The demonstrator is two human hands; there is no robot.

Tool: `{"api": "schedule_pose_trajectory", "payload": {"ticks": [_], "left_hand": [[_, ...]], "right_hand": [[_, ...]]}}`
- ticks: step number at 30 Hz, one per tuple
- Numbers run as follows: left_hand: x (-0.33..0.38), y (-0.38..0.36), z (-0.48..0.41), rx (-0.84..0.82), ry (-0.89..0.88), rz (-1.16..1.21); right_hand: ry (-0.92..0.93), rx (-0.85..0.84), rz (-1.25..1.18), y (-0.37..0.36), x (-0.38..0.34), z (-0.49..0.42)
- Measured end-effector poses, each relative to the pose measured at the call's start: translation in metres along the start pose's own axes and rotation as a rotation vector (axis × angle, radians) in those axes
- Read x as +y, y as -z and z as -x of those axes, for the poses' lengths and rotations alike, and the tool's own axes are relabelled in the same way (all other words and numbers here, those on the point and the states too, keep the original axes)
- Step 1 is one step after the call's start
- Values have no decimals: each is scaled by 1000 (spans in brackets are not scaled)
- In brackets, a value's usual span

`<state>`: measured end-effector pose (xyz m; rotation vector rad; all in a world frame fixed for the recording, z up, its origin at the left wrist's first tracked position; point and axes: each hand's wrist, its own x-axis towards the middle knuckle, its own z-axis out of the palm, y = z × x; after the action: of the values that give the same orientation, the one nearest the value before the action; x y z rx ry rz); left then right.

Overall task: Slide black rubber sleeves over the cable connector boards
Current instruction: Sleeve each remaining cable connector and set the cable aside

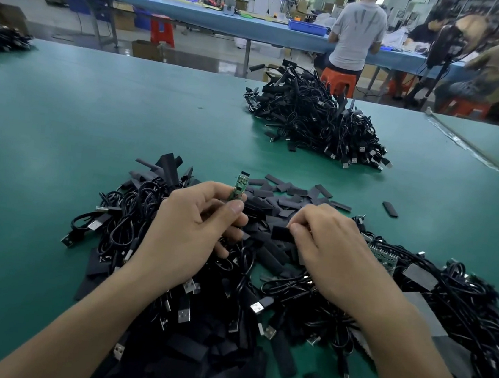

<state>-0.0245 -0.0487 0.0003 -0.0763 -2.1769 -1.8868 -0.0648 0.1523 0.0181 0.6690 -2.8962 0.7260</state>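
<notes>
Thumb and forefinger of the left hand (194,229) pinch a narrow green connector circuit board (238,189), upright at frame centre. The right hand (325,247) pinches a flat black rubber sleeve (280,233) just right of it, not touching. Beneath both lies a tangled heap of black USB cables (260,299) on the green table mat (93,127).

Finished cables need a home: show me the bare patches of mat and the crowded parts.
The widest bare mat lies left of both heaps, up to the far edge. A narrower strip runs between the far cable heap and the loose sleeves. More bare mat lies right of a stray sleeve. Crowded: the near cable heap, filling the foreground.
</notes>
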Motion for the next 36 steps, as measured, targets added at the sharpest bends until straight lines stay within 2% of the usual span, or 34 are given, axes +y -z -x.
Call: {"api": "schedule_pose_trajectory", "payload": {"ticks": [3,7,10,14,19,27,31,36], "left_hand": [[0,0,0,-32,2,-29],[1,0,1,-56,-24,-43],[1,0,1,-57,-39,-13],[0,1,0,-29,-35,32],[2,0,0,-31,-28,37],[3,2,0,-39,6,-48],[3,3,0,-74,-13,-102],[3,4,1,-75,-23,-135]], "right_hand": [[26,24,-88,2,-7,1],[122,37,-361,3,-22,4],[158,65,-475,1,-27,4],[167,67,-511,-2,-28,4],[201,154,-351,-2,-27,3],[94,159,-554,8,-15,2],[71,221,-651,16,-9,1],[79,213,-726,18,-4,0]]}}
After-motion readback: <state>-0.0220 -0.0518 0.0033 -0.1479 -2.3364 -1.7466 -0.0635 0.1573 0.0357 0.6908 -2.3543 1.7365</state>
